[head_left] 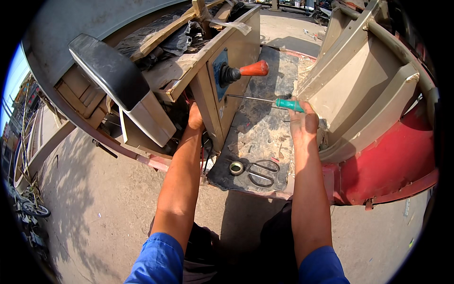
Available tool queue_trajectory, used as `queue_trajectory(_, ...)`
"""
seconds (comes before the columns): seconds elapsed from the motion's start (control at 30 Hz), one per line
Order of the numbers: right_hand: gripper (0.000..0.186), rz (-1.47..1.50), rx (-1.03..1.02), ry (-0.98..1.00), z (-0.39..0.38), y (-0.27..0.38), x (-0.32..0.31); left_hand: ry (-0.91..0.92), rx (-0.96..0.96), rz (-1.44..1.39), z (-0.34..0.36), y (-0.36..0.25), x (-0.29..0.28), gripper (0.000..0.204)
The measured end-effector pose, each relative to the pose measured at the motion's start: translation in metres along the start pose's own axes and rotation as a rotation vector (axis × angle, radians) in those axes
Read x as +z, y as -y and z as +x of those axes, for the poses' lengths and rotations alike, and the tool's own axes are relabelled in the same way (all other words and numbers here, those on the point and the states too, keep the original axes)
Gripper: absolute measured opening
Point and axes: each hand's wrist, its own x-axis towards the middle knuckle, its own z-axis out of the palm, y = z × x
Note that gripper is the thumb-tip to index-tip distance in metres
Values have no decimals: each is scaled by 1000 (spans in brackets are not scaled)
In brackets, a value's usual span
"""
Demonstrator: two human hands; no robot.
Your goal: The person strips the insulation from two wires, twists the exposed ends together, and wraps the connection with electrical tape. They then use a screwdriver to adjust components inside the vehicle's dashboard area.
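Note:
My right hand is closed round the green handle of a screwdriver. Its thin shaft points left, and the tip meets the beige side panel just below a blue plate. From that plate a lever with a red knob and black rubber boot sticks out. My left hand reaches inside the open front of the box, behind the panel's edge; its fingers are hidden there. Dark and red wires hang below that opening.
Black-handled scissors and a tape roll lie on the worn black floor mat. A black-topped armrest stands left of the box. Wood strips lie on top. A beige ribbed frame and red panel bound the right.

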Motion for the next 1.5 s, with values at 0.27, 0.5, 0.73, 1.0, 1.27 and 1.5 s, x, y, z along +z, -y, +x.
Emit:
queue_trajectory(0.27, 42, 23, -8, 39, -9, 8, 5, -30, -86, -3, 3, -2, 0, 26)
queue_trajectory(0.5, 39, -442, -42, -307, -5, 3, -19, -15, -152, -51, 2, 1, -8, 31)
queue_trajectory(0.73, 52, -1239, -204, -425, -3, -32, -52, 61, -139, -46, -1, -3, -3, 34)
queue_trajectory(1.0, 49, -2129, -221, -155, -23, -7, 1, 68, -140, 13, 4, 10, -9, 24)
queue_trajectory(1.27, 52, -2552, -501, 97, 51, -10, -42, 2, -122, 12, 6, 10, -5, 19)
queue_trajectory(1.5, 35, -2400, -557, 177, 61, -7, -57, -21, -244, -16, -8, -20, -2, 21)
